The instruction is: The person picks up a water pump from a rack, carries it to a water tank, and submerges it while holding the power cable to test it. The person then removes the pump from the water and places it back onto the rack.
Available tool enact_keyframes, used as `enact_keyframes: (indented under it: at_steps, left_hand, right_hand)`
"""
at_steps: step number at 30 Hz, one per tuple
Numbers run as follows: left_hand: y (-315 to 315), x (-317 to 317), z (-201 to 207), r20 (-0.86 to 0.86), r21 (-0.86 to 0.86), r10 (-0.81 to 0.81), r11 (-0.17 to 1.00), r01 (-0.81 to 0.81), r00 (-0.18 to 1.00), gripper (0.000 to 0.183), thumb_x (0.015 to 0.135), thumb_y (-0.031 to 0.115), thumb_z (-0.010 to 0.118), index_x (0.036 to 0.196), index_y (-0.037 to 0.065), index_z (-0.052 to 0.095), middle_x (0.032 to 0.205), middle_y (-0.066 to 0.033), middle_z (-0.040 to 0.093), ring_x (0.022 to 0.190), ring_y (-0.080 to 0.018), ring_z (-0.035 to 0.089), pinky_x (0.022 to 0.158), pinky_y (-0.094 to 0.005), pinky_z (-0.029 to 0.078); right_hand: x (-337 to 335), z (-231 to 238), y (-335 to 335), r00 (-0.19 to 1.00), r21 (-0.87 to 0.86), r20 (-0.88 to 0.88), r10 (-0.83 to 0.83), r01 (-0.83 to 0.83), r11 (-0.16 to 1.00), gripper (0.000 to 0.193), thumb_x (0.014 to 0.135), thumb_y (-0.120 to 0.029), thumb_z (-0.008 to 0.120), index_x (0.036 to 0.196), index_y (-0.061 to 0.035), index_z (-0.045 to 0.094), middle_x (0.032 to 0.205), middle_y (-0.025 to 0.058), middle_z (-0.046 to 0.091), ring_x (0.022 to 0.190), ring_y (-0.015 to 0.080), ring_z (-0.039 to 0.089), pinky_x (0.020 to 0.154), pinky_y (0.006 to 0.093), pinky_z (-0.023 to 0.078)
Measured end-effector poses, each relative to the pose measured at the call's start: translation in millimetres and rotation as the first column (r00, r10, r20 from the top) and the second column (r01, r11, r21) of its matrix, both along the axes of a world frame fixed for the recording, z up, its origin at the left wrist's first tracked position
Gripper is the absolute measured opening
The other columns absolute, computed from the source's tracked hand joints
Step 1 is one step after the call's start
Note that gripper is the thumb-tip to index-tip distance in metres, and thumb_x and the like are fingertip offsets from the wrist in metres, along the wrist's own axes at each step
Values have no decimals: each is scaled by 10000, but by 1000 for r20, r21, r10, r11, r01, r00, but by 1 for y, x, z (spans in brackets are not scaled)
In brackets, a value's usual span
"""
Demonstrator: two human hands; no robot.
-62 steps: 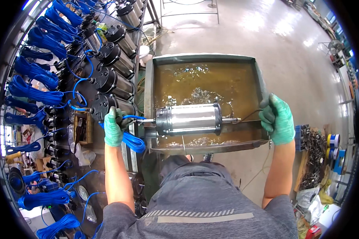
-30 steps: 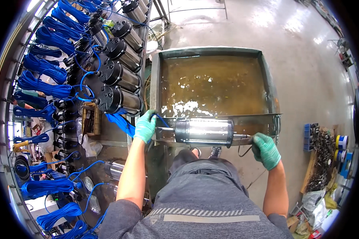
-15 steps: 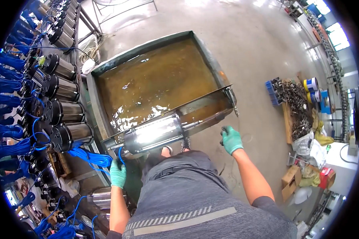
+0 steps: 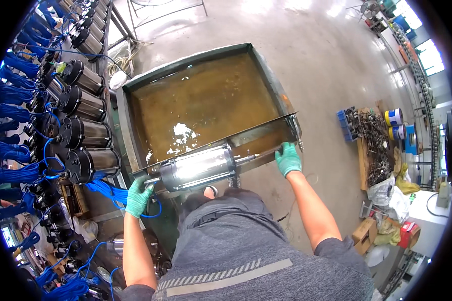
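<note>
A shiny steel pump motor [image 4: 201, 168] with dark end caps lies along the near side of a water tank [image 4: 128, 130], its shaft pointing right. A metal tray [image 4: 263, 156] under it spans the tank's near edge. My left hand [image 4: 138, 196], in a green glove, is closed at the motor's left end, around a blue cable [image 4: 159, 209] that loops out beside it; the exact grip is partly hidden. My right hand [image 4: 289, 160], also green-gloved, has its fingers curled over the tray's near edge, right of the shaft. Brownish water fills the tank.
Rows of similar motors [image 4: 85, 133] with bundled blue cables [image 4: 10, 170] stand on a rack at left. Coiled blue cable [image 4: 108, 193] hangs near my left hand. At right, a wooden pallet [image 4: 361, 163] holds metal parts; cardboard boxes [image 4: 365, 235] and bags lie nearer.
My right hand has moved up and left from open air onto the tray's edge. My left hand has risen to the motor's left end and closed there.
</note>
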State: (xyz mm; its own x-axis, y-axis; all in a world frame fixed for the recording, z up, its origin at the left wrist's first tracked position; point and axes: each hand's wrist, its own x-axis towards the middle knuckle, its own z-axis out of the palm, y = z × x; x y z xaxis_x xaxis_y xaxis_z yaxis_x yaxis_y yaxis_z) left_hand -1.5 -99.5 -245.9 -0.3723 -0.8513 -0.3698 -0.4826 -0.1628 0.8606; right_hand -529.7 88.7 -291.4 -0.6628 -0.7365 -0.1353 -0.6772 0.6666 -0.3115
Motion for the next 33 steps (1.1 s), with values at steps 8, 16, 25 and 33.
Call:
enact_keyframes:
  at_steps: [8, 16, 25, 33]
  left_hand:
    - [7, -23, 34, 74, 75, 37, 996, -42, 997, 323, 912, 108, 725, 1206, 10, 634, 1056, -51, 669, 951, -142, 615, 843, -294, 525]
    - [22, -7, 13, -82, 134, 83, 988, -71, 993, 438, 893, 151, 751, 1277, -2, 605, 1141, -109, 679, 1056, -199, 639, 912, -343, 527]
    - [4, -2, 13, 199, -108, -148, 979, 172, 969, 441, 962, 349, 632, 1266, 31, 654, 1271, -192, 658, 1200, -307, 616, 1052, -393, 464]
    - [6, -43, 45, 146, 277, 325, 893, -354, 934, 531, 959, 506, 611, 804, 3, 680, 680, -85, 627, 555, -183, 561, 544, -371, 458]
  right_hand:
    - [39, 78, -75, 612, 141, 783, 110, -347, 927, 380, 974, -386, 613, 1056, -17, 651, 791, 126, 644, 649, 193, 598, 642, 373, 506]
    - [26, 84, -95, 511, 113, 843, 171, -479, 870, 305, 968, -332, 644, 940, -29, 649, 689, 10, 556, 626, 118, 501, 570, 320, 438]
    - [19, 50, -86, 576, -25, 641, 508, -646, 763, 206, 864, -209, 713, 927, -17, 672, 746, 153, 654, 662, 224, 593, 656, 376, 512]
    - [26, 17, -57, 620, -322, 59, 783, -730, 603, 303, 746, -107, 781, 1023, -28, 688, 898, 154, 681, 807, 341, 663, 727, 432, 525]
